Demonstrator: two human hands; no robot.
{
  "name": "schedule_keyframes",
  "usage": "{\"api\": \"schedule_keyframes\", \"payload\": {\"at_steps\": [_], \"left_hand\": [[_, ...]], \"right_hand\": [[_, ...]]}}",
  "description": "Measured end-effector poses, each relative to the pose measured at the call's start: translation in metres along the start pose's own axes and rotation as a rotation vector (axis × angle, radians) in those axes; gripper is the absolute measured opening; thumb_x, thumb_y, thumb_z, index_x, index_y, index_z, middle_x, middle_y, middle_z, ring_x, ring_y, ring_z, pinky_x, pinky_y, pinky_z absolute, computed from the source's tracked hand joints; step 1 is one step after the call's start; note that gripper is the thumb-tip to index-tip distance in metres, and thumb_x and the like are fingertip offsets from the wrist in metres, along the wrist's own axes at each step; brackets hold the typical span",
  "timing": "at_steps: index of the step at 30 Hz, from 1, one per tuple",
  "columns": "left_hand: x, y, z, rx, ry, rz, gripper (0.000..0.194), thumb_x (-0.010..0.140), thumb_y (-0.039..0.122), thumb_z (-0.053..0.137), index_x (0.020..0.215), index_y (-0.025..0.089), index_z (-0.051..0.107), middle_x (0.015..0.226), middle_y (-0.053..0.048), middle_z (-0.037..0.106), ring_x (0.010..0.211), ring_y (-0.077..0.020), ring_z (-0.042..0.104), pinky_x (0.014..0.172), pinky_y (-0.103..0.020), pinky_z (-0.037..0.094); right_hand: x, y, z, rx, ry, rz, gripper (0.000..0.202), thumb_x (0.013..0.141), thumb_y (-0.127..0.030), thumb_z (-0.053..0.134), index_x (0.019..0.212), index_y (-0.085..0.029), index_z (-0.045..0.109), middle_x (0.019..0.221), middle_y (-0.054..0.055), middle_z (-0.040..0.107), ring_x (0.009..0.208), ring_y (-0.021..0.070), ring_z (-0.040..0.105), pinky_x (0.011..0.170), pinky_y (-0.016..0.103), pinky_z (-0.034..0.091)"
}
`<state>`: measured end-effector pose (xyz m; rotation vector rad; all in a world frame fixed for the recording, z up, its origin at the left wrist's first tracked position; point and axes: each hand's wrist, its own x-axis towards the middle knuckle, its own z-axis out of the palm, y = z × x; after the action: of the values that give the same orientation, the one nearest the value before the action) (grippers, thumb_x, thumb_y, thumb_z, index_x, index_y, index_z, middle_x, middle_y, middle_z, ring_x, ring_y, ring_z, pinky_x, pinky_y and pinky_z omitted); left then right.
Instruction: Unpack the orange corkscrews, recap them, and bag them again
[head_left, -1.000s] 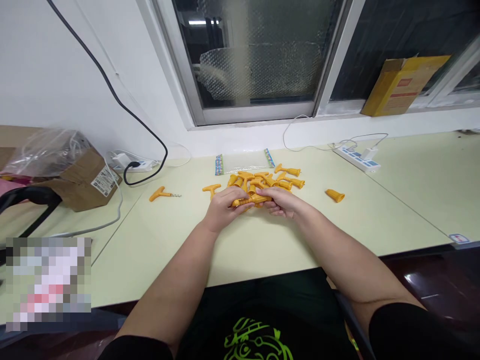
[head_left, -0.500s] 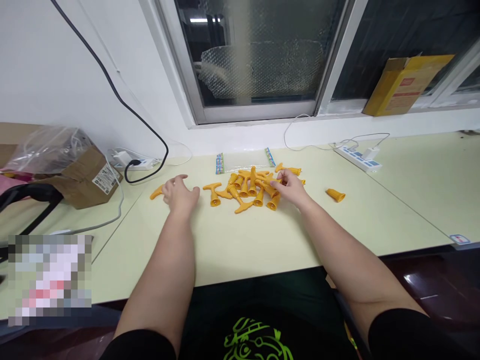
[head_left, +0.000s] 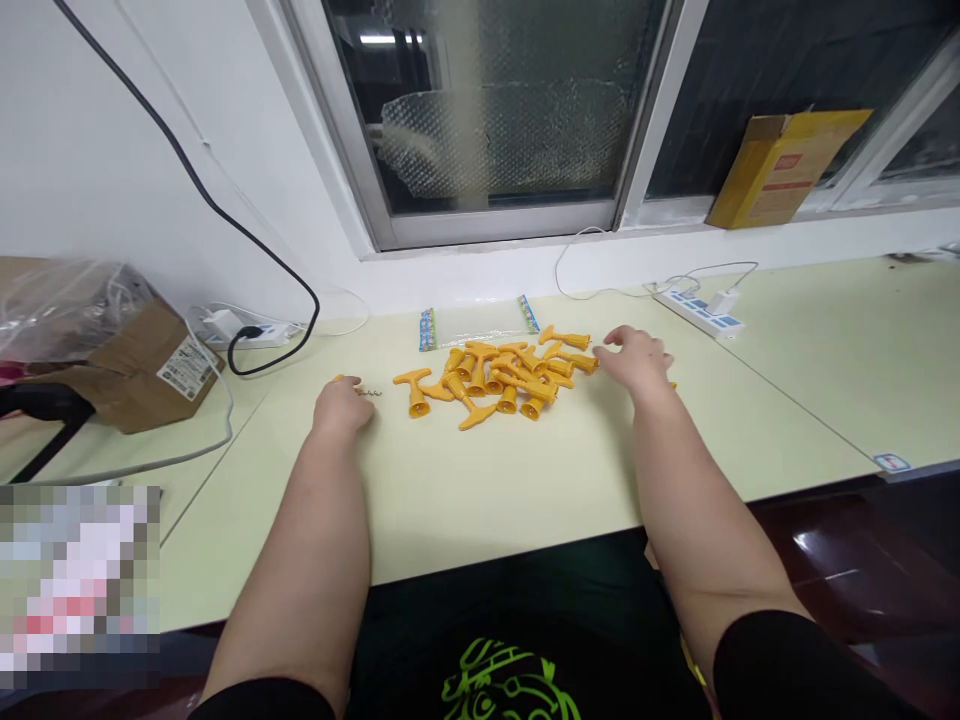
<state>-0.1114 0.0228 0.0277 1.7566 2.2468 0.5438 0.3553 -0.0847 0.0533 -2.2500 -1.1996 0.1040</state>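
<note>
My left hand [head_left: 342, 405] is closed around a yellow-handled corkscrew [head_left: 369, 392]; its metal spiral pokes out to the right and a bit of handle shows above the fingers. To the right lies a pile of yellow T-handled corkscrews [head_left: 480, 352], many with flared, cone-shaped sleeves. One corkscrew [head_left: 412, 392] rests at the pile's left edge. Just past the pile's right end, my right hand [head_left: 639, 362] hovers with fingers apart and nothing in them. It mostly covers a loose yellow piece [head_left: 674, 385], of which only a sliver shows.
Behind the pile lies a clear plastic bag [head_left: 480, 322] with patterned ends. Power strips stand at the left [head_left: 262, 338] and right [head_left: 697, 311], with cables. A cardboard box [head_left: 161, 370] sits at the left, and a yellow carton [head_left: 787, 170] leans on the window.
My left hand has closed on the corkscrew at the far left, turning its spiral into view. My right hand has left the pile and moved right, towards the loose yellow piece.
</note>
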Motion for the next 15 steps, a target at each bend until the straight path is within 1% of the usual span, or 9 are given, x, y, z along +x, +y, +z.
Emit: {"api": "schedule_keyframes", "payload": {"at_steps": [2,3,5,7,9,11,12,14,15], "left_hand": [[-0.004,0.003,0.0,-0.007,-0.001,0.035,0.061,0.054,0.005,0.071,0.114,0.017,0.071,0.124,-0.019,0.07,0.118,-0.0411,0.065,0.101,-0.05,0.05],[-0.007,0.004,0.0,-0.023,-0.001,0.043,0.057,0.056,0.007,0.071,0.111,0.018,0.072,0.119,-0.017,0.073,0.115,-0.0398,0.066,0.099,-0.049,0.051],[-0.011,0.008,0.0,-0.063,-0.01,0.05,0.048,0.059,0.012,0.074,0.106,0.021,0.073,0.111,-0.013,0.075,0.11,-0.0374,0.068,0.096,-0.048,0.052],[-0.014,0.013,0.0,-0.087,-0.021,0.043,0.039,0.061,0.02,0.08,0.099,0.024,0.074,0.105,-0.01,0.077,0.107,-0.0368,0.068,0.094,-0.048,0.051],[-0.016,0.016,0.001,-0.087,-0.017,0.023,0.032,0.059,0.029,0.086,0.088,0.025,0.074,0.098,-0.01,0.077,0.11,-0.0395,0.066,0.096,-0.051,0.048],[-0.016,0.018,0.002,-0.084,0.011,0.0,0.027,0.058,0.035,0.088,0.078,0.025,0.072,0.092,-0.011,0.077,0.114,-0.0433,0.063,0.101,-0.057,0.043],[-0.016,0.018,0.003,-0.087,0.033,-0.01,0.025,0.06,0.035,0.088,0.077,0.025,0.072,0.092,-0.012,0.077,0.116,-0.0444,0.062,0.103,-0.06,0.04],[-0.016,0.018,0.002,-0.118,0.089,-0.027,0.019,0.069,0.034,0.082,0.082,0.025,0.073,0.097,-0.012,0.077,0.117,-0.0437,0.062,0.106,-0.064,0.038],[-0.017,0.018,0.002,-0.152,0.125,-0.029,0.017,0.074,0.033,0.078,0.089,0.024,0.073,0.101,-0.012,0.076,0.116,-0.0419,0.063,0.106,-0.063,0.039]], "right_hand": [[0.009,0.015,-0.007,-0.033,0.058,0.131,0.032,0.082,-0.046,0.068,0.108,-0.028,0.068,0.127,0.013,0.061,0.129,0.0401,0.046,0.11,0.067,0.03],[0.013,0.021,-0.008,-0.03,0.043,0.188,0.034,0.081,-0.048,0.07,0.109,-0.028,0.068,0.13,0.014,0.06,0.132,0.0415,0.044,0.11,0.07,0.029],[0.021,0.031,-0.004,-0.007,-0.044,0.269,0.039,0.076,-0.051,0.074,0.107,-0.027,0.069,0.13,0.015,0.06,0.133,0.0442,0.044,0.109,0.074,0.028],[0.026,0.035,0.005,0.015,-0.128,0.299,0.04,0.071,-0.051,0.078,0.101,-0.026,0.07,0.125,0.017,0.062,0.129,0.0459,0.047,0.107,0.077,0.028],[0.027,0.035,0.016,0.016,-0.148,0.288,0.04,0.068,-0.047,0.08,0.099,-0.025,0.07,0.122,0.017,0.063,0.124,0.0455,0.05,0.105,0.076,0.033],[0.025,0.03,0.025,0.007,-0.12,0.24,0.038,0.069,-0.041,0.077,0.103,-0.025,0.07,0.123,0.017,0.061,0.124,0.043,0.052,0.104,0.069,0.039],[0.023,0.027,0.028,0.016,-0.095,0.193,0.037,0.071,-0.038,0.075,0.105,-0.025,0.069,0.125,0.016,0.06,0.124,0.0407,0.052,0.104,0.064,0.041],[0.019,0.023,0.029,0.068,-0.023,0.066,0.034,0.076,-0.033,0.068,0.109,-0.026,0.069,0.129,0.014,0.058,0.126,0.0359,0.051,0.106,0.054,0.043],[0.018,0.022,0.027,0.099,0.019,0.013,0.033,0.078,-0.032,0.066,0.11,-0.026,0.068,0.13,0.013,0.057,0.127,0.0342,0.051,0.106,0.051,0.043]]}}
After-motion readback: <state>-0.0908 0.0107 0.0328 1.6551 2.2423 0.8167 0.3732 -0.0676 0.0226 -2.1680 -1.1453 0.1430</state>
